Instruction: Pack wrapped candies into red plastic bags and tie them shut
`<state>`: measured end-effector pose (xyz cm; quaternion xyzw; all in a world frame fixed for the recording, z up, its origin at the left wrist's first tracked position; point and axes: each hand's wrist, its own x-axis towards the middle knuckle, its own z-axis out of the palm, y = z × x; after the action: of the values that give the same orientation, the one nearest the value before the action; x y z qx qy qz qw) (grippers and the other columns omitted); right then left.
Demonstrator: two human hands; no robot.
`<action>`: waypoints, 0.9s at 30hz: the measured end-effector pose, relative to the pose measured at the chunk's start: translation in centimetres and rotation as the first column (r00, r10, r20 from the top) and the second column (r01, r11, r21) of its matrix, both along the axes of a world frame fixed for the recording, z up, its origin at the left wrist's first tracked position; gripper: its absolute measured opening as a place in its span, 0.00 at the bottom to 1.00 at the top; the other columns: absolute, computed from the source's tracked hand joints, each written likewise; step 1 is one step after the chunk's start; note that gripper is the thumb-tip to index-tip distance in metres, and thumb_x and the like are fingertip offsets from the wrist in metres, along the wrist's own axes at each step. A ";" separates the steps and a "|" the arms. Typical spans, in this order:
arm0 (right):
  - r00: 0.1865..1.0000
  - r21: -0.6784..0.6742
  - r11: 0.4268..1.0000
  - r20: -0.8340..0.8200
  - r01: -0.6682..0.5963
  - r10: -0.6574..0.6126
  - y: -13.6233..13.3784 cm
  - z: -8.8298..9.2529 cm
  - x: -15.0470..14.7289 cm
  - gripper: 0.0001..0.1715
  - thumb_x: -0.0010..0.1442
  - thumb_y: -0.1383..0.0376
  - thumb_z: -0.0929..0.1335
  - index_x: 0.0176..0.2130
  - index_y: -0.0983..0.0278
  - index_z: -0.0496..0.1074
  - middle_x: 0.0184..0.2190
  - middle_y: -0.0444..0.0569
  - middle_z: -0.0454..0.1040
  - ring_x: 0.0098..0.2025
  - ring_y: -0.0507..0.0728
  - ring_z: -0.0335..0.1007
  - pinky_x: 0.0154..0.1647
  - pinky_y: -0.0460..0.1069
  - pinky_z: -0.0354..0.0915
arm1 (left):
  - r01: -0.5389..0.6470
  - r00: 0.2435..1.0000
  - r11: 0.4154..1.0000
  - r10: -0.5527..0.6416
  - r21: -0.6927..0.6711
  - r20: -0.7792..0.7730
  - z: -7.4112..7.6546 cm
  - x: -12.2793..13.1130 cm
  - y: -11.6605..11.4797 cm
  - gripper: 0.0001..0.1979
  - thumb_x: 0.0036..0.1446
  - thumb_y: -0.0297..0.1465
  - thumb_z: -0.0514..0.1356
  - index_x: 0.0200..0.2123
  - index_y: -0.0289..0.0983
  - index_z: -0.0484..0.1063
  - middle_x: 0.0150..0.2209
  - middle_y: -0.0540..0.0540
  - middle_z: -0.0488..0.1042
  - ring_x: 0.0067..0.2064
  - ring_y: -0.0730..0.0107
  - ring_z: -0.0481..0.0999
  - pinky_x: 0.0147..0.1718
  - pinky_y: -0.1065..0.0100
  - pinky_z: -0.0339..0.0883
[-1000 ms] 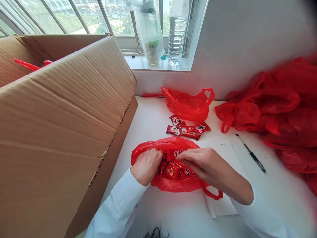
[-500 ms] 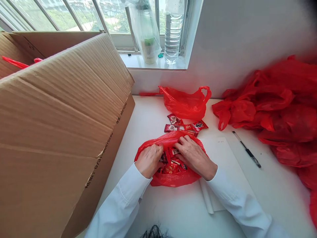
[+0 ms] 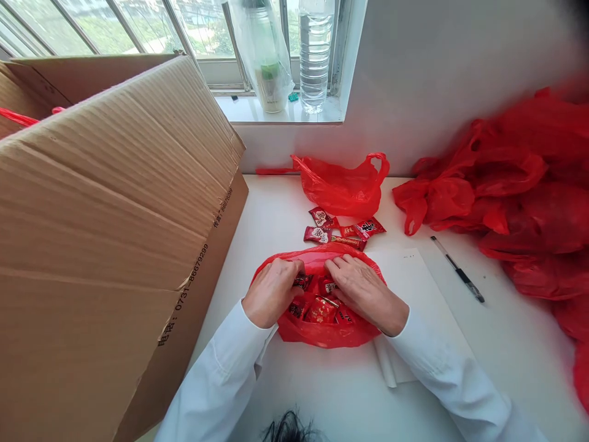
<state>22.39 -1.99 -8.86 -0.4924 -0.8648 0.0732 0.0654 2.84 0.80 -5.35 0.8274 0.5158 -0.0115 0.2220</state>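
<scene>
Fingers (image 3: 339, 264) of the left hand (image 3: 267, 294) and right hand (image 3: 365, 290) are half-curled among packets (image 3: 322, 310) in the red bag (image 3: 329, 338) on the table (image 3: 340, 383), the right now lowered, apparently for arranging; whether anything is gripped cannot be told.

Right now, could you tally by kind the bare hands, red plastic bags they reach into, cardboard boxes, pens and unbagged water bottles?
Bare left hand and right hand: 2
Open red plastic bag around these hands: 1
Brown cardboard box: 1
Slim black-and-clear pen: 1
Clear ridged plastic bottle: 1
Total: 6
</scene>
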 end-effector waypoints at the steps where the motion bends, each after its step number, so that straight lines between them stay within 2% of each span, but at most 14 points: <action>1: 1.000 -0.015 1.000 -0.010 0.001 -0.001 0.0 0.1 0.1 0.09 0.57 0.75 0.63 0.38 0.62 0.64 0.36 0.48 0.69 0.39 0.58 0.63 0.38 0.51 0.61 | -0.002 1.000 1.000 0.002 -0.009 0.018 0.0 0.0 0.0 0.11 0.51 0.22 0.59 0.24 0.39 0.58 0.24 0.53 0.61 0.28 0.70 0.62 0.27 0.69 0.51; 3: 0.998 -0.083 0.996 -0.063 -0.014 0.009 0.2 0.5 0.4 0.10 0.58 0.74 0.63 0.40 0.62 0.65 0.37 0.48 0.70 0.40 0.57 0.64 0.39 0.51 0.62 | -0.008 0.998 1.000 0.009 -0.026 0.059 0.1 0.0 -0.1 0.10 0.51 0.23 0.59 0.26 0.39 0.59 0.25 0.54 0.62 0.29 0.70 0.63 0.28 0.69 0.52; 5: 0.982 -0.181 0.981 -0.189 -0.063 0.028 0.4 1.0 0.7 0.14 0.58 0.72 0.65 0.45 0.61 0.66 0.42 0.48 0.70 0.44 0.57 0.65 0.43 0.50 0.63 | -0.008 0.994 0.999 0.012 -0.044 0.104 0.4 0.0 -0.1 0.08 0.52 0.24 0.59 0.29 0.40 0.60 0.27 0.54 0.65 0.31 0.70 0.64 0.29 0.70 0.54; 8: 0.896 -0.298 0.939 -0.443 -0.171 0.022 0.8 1.8 0.7 0.22 0.60 0.63 0.69 0.53 0.59 0.64 0.46 0.46 0.71 0.46 0.55 0.67 0.45 0.49 0.63 | -0.005 0.986 0.998 0.015 -0.062 0.166 0.9 0.1 -0.5 0.11 0.52 0.26 0.60 0.36 0.41 0.60 0.29 0.55 0.66 0.33 0.70 0.65 0.30 0.71 0.57; 12: 0.778 -0.390 0.871 -0.628 -0.300 -0.014 1.1 2.4 0.0 0.11 0.62 0.58 0.67 0.42 0.60 0.69 0.35 0.40 0.73 0.35 0.52 0.68 0.38 0.46 0.64 | -0.023 0.973 0.998 0.037 -0.061 0.230 1.1 0.2 -1.0 0.15 0.50 0.23 0.58 0.39 0.42 0.56 0.31 0.56 0.67 0.33 0.71 0.64 0.30 0.71 0.56; 16: 0.758 -0.439 0.831 -0.652 -0.342 -0.032 1.1 2.6 -0.4 0.07 0.60 0.60 0.69 0.36 0.62 0.69 0.29 0.39 0.72 0.30 0.50 0.65 0.32 0.45 0.61 | 0.016 0.966 0.992 0.017 -0.128 0.256 1.0 0.2 -1.1 0.13 0.51 0.24 0.59 0.36 0.42 0.57 0.29 0.57 0.67 0.31 0.72 0.63 0.28 0.70 0.54; 20: 0.753 -0.498 0.776 -0.656 -0.387 -0.046 0.8 3.7 0.3 0.06 0.61 0.64 0.67 0.32 0.63 0.67 0.25 0.37 0.69 0.26 0.47 0.61 0.27 0.43 0.57 | 0.064 0.981 0.985 -0.033 -0.161 0.190 1.9 -0.1 -1.9 0.10 0.55 0.30 0.60 0.38 0.41 0.61 0.28 0.56 0.66 0.30 0.70 0.62 0.29 0.69 0.55; 22: 0.776 -0.515 0.780 -0.628 -0.356 -0.061 0.8 4.7 1.4 0.07 0.61 0.62 0.67 0.33 0.63 0.68 0.24 0.37 0.67 0.25 0.47 0.60 0.26 0.43 0.55 | 0.043 0.982 0.990 -0.016 -0.137 0.190 2.6 -0.4 -2.6 0.12 0.54 0.30 0.62 0.40 0.42 0.61 0.32 0.54 0.68 0.34 0.69 0.64 0.32 0.69 0.57; 24: 0.799 -0.527 0.798 -0.593 -0.291 -0.101 1.1 5.8 3.2 0.09 0.61 0.60 0.66 0.35 0.63 0.70 0.25 0.39 0.69 0.26 0.48 0.61 0.27 0.43 0.56 | 0.036 0.982 0.997 -0.021 -0.075 0.189 3.2 -0.8 -3.1 0.09 0.57 0.30 0.59 0.39 0.42 0.62 0.34 0.53 0.69 0.36 0.68 0.65 0.34 0.69 0.57; 26: 0.819 -0.538 0.819 -0.551 -0.201 -0.161 1.6 6.6 5.5 0.11 0.61 0.58 0.66 0.36 0.64 0.72 0.28 0.42 0.71 0.29 0.49 0.64 0.29 0.43 0.58 | 0.042 0.984 0.999 -0.040 -0.005 0.172 3.8 -1.0 -3.3 0.02 0.61 0.30 0.54 0.35 0.41 0.61 0.31 0.54 0.68 0.32 0.70 0.63 0.33 0.68 0.56; 27: 0.833 -0.538 0.831 -0.518 -0.140 -0.195 1.9 6.7 6.6 0.13 0.61 0.57 0.65 0.36 0.64 0.72 0.29 0.43 0.72 0.30 0.50 0.65 0.30 0.44 0.58 | 0.041 0.986 0.999 -0.044 0.023 0.160 4.1 -1.1 -3.3 0.05 0.63 0.29 0.51 0.33 0.41 0.61 0.29 0.54 0.67 0.30 0.71 0.62 0.31 0.68 0.55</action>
<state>28.98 -0.08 -2.11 -0.4602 -0.7414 0.4587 0.1676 1.79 -2.45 -1.24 0.8385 0.4786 0.0556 0.2543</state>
